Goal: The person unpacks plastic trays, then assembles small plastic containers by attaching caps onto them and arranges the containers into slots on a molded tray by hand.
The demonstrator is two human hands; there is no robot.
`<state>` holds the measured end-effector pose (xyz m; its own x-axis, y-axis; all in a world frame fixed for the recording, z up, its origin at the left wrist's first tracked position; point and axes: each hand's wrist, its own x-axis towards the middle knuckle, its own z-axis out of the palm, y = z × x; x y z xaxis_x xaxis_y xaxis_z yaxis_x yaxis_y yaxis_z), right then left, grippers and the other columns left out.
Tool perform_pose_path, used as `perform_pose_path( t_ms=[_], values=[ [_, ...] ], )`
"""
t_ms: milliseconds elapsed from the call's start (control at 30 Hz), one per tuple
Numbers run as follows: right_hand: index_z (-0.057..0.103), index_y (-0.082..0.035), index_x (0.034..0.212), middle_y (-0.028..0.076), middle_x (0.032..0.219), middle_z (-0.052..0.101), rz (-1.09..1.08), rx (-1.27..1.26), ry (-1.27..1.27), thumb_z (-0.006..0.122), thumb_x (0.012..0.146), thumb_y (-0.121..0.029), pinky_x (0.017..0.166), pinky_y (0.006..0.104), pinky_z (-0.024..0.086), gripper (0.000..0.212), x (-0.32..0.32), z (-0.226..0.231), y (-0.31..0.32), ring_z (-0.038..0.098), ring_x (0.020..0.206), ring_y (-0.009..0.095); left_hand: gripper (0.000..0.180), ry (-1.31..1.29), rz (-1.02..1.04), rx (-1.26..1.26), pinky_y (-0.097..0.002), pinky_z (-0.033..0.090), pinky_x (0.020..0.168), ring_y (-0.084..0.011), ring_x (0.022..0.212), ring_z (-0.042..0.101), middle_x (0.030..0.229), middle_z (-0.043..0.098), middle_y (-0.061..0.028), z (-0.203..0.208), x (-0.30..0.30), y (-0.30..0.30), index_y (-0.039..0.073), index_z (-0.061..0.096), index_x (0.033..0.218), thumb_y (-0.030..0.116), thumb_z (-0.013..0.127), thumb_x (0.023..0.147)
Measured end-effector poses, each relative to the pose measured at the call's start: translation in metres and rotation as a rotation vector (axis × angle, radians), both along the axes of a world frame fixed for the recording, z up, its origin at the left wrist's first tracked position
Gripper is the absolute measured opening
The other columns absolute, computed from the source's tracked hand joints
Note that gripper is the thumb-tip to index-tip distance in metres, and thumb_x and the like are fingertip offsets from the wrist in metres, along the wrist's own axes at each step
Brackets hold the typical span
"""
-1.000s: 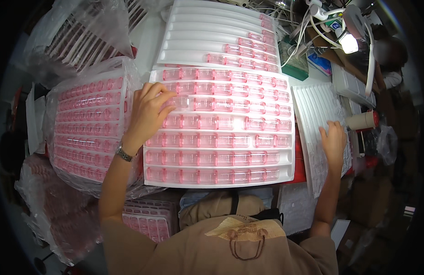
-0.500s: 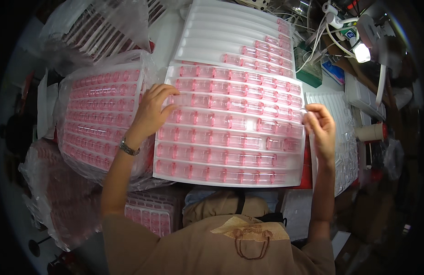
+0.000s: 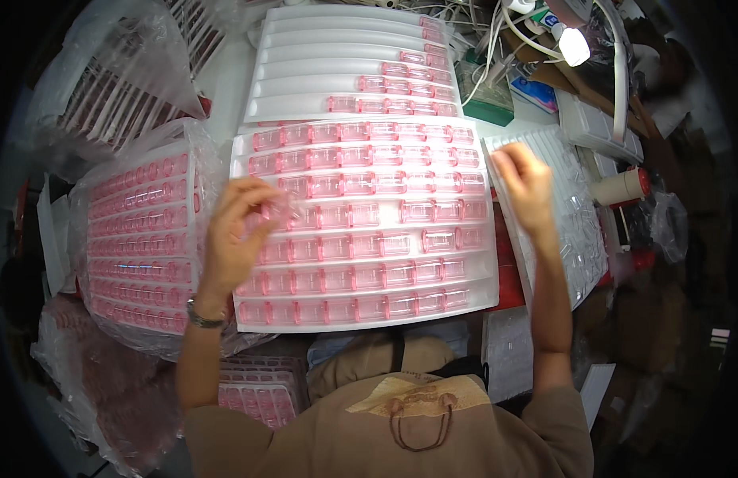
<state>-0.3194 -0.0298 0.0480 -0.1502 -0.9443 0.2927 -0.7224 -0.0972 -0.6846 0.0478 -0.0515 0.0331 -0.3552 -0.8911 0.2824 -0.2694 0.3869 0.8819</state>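
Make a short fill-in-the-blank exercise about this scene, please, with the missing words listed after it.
1. The small cases in the white tray are ____ in colour.
2. A watch sits on the ____ wrist.
3. The left hand rests on the tray; the right hand is at its ____ edge.
4. The tray behind is mostly ____.

Missing words: pink; left; right; empty
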Motion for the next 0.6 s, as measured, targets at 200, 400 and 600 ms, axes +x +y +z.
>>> perform_pose_path(
  t_ms=[200, 400, 600],
  values=[
    [0.060, -0.002, 0.092, 0.019, 0.099, 0.057, -0.470, 0.610, 0.969, 0.058, 0.079, -0.011, 0.080, 0.0435, 0.047, 0.016, -0.225, -0.060, 0.051, 0.057, 0.094, 0.038, 0.027, -0.407, 0.007, -0.179, -0.0333, 0.045, 0.079, -0.0288, 0.090, 0.054, 0.096, 0.052, -0.0122, -0.025, 0.020, -0.036, -0.002, 0.058, 0.100, -0.002, 0.063, 0.074],
    [0.056, -0.002, 0.087, 0.015, 0.092, 0.054, -0.434, 0.454, 0.820, 0.061, 0.074, -0.004, 0.075, 0.0442, 0.045, 0.014, -0.196, -0.055, 0.051, 0.056, 0.088, 0.035, 0.026, -0.712, 0.101, -0.538, -0.0339, 0.045, 0.073, -0.0243, 0.081, 0.056, 0.092, 0.056, -0.0077, -0.006, 0.015, -0.029, 0.002, 0.063, 0.097, 0.007, 0.068, 0.072],
    [0.055, -0.004, 0.088, 0.015, 0.095, 0.055, -0.373, 0.431, 0.885, 0.061, 0.073, -0.002, 0.077, 0.0446, 0.044, 0.016, -0.205, -0.052, 0.048, 0.055, 0.085, 0.036, 0.024, -0.384, -0.202, -0.291, -0.0336, 0.044, 0.075, -0.0220, 0.090, 0.053, 0.091, 0.056, -0.0068, -0.020, -0.073, -0.006, 0.001, 0.064, 0.089, 0.010, 0.072, 0.069]
  ],
)
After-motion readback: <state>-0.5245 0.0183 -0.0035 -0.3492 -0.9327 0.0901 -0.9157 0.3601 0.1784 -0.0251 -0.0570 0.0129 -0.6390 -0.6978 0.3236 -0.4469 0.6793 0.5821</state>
